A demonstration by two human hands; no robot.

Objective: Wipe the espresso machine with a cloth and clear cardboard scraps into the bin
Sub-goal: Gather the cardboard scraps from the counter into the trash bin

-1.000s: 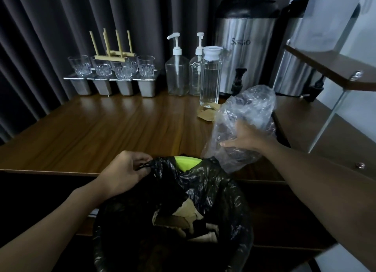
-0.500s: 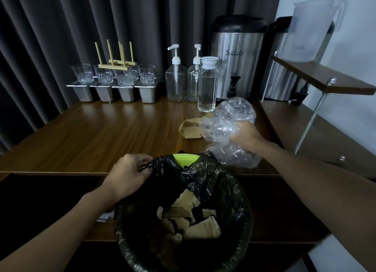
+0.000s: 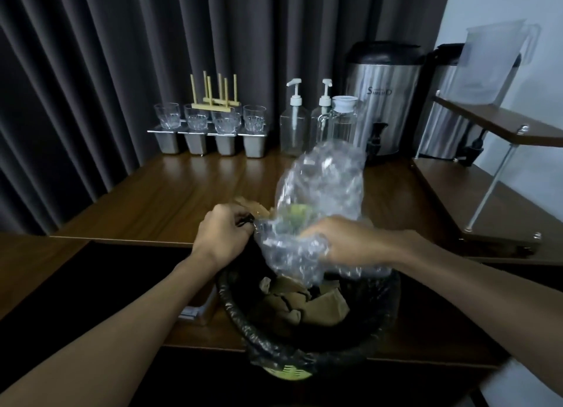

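Observation:
A green bin lined with a black bag (image 3: 307, 355) sits low in front of the wooden counter (image 3: 170, 199). Several brown cardboard scraps (image 3: 307, 303) lie inside it. My left hand (image 3: 222, 236) pinches the black liner's edge at the bin's far left rim. My right hand (image 3: 338, 239) grips a crumpled clear plastic bag (image 3: 320, 193) held over the bin's far side. One cardboard scrap (image 3: 253, 207) lies on the counter behind my left hand, partly hidden. No espresso machine or cloth shows.
At the counter's back stand several glasses on steel tubs (image 3: 210, 132), two pump bottles (image 3: 294, 123), a glass jar (image 3: 342, 123) and two steel urns (image 3: 387, 99). A raised wooden shelf (image 3: 499, 123) with a plastic jug (image 3: 490, 59) is at right.
My right hand has carried the plastic bag left and down over the bin's opening. The view has tilted, showing the bin further away. My left hand keeps its hold on the liner.

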